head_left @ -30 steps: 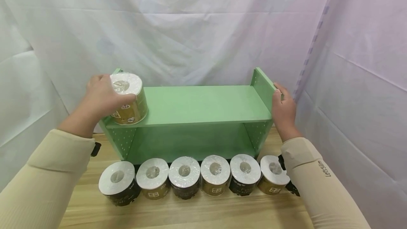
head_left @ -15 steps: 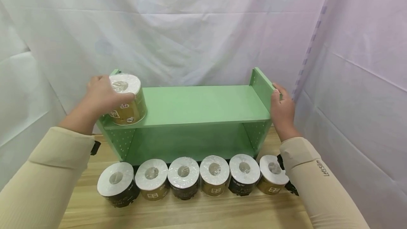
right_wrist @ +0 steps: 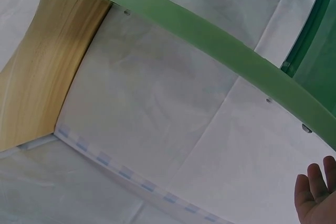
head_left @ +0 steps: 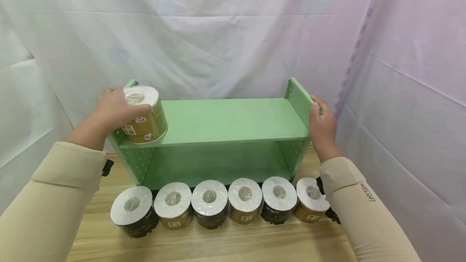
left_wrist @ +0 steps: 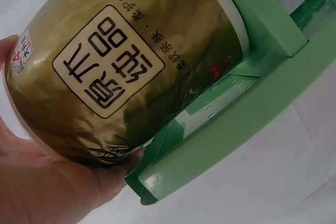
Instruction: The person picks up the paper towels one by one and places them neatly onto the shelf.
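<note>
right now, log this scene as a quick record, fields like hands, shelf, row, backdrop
left hand: grips a gold-wrapped roll
roll position: upright, left end of the green shelf
right hand: holds the right side panel
front row: six rolls, alternating black and gold wrappers
surface: wood-grain table
backdrop: creased white cloth

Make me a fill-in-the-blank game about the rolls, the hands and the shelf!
1. The shelf is coloured ____.
2. The ____ hand holds a gold roll.
3. The leftmost roll in the front row has ____ sides.
4. The next roll in that row has ____ sides.

Missing words: green; left; black; gold.
</note>
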`<state>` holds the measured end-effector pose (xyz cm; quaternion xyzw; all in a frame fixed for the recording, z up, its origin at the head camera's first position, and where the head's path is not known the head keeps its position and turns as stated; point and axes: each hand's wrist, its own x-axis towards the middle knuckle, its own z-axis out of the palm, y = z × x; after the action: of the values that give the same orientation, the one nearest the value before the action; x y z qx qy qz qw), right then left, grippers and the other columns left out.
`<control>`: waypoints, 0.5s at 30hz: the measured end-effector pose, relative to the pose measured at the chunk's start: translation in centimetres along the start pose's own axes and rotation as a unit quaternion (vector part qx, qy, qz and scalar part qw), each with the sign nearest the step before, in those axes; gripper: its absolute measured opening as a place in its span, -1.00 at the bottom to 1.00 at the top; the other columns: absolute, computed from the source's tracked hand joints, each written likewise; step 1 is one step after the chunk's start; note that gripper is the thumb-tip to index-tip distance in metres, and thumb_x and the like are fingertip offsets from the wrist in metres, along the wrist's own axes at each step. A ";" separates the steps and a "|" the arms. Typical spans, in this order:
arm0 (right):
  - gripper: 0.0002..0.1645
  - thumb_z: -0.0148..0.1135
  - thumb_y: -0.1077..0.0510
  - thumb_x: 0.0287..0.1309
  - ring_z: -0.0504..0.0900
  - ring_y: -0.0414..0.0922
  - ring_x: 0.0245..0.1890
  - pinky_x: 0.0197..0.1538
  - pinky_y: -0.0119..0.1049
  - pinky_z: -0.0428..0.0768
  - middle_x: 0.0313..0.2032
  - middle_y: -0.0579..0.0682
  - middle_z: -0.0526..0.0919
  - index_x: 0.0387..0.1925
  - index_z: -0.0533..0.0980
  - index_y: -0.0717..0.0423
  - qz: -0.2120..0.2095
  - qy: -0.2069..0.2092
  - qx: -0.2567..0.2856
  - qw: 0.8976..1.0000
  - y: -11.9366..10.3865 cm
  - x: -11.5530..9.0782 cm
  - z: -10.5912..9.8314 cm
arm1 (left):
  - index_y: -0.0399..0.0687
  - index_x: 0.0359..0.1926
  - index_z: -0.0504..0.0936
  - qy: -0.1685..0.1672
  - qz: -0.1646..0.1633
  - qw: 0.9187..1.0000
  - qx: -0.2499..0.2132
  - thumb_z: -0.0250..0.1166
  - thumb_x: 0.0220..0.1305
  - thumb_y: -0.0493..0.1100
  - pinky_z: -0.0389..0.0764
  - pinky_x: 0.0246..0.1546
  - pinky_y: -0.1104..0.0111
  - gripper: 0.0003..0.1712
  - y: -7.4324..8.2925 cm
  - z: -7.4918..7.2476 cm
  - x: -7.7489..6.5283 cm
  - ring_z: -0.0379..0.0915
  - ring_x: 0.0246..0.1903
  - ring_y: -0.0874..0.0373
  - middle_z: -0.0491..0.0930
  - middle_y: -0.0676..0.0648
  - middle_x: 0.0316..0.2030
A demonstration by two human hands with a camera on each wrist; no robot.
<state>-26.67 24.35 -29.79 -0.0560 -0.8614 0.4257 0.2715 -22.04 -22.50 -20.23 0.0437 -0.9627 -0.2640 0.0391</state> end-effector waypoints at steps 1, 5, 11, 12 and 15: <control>-0.36 -0.37 -0.22 0.40 0.00 -0.23 -0.80 -0.63 -0.27 0.22 -0.73 -0.10 0.25 0.37 0.33 -0.18 -0.001 0.000 -0.001 1.000 0.0 0.0 0.0 | -0.60 0.27 0.10 -0.001 0.000 1.000 0.000 0.24 0.12 0.16 0.39 -0.04 -0.27 0.02 0.0 0.0 0.0 -0.02 0.12 -0.44 -0.04 -0.63 0.23; -0.36 -0.38 -0.21 0.41 0.02 -0.23 -0.78 -0.56 -0.26 0.26 -0.66 -0.01 0.38 0.37 0.32 -0.17 -0.001 0.000 0.002 1.000 0.0 0.0 0.0 | -0.61 0.25 0.12 -0.005 0.001 1.000 -0.003 0.23 0.13 0.18 0.42 -0.07 -0.24 0.01 0.0 -0.1 0.1 0.01 0.10 -0.42 -0.02 -0.63 0.21; -0.35 -0.38 -0.21 0.41 0.04 -0.21 -0.75 -0.44 -0.22 0.29 -0.41 0.13 0.49 0.38 0.32 -0.15 0.001 0.002 0.010 1.000 0.0 -0.1 0.1 | -0.64 0.25 0.09 -0.012 -0.007 1.000 0.002 0.22 0.13 0.19 0.44 -0.07 -0.22 0.04 -0.2 -0.1 0.4 0.02 0.08 -0.42 -0.01 -0.64 0.20; -0.35 -0.38 -0.21 0.41 0.04 -0.21 -0.76 -0.49 -0.22 0.28 -0.52 0.10 0.41 0.38 0.32 -0.16 0.002 0.002 0.009 1.000 0.0 -0.1 0.1 | -0.65 0.25 0.08 -0.014 -0.008 1.000 0.002 0.22 0.13 0.19 0.45 -0.07 -0.22 0.05 -0.2 -0.1 0.4 0.03 0.08 -0.42 -0.01 -0.64 0.20; -0.35 -0.38 -0.21 0.40 0.03 -0.22 -0.77 -0.55 -0.25 0.25 -0.67 -0.07 0.30 0.37 0.32 -0.16 0.001 0.005 0.003 1.000 -0.1 -0.1 0.0 | -0.67 0.26 0.05 -0.020 -0.009 1.000 0.006 0.21 0.13 0.21 0.45 -0.06 -0.22 0.08 -0.2 -0.3 0.5 0.06 0.07 -0.41 -0.01 -0.65 0.19</control>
<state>-26.60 24.21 -29.74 -0.0581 -0.8585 0.4286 0.2756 -22.51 -22.89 -20.11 0.0474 -0.9646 -0.2589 0.0176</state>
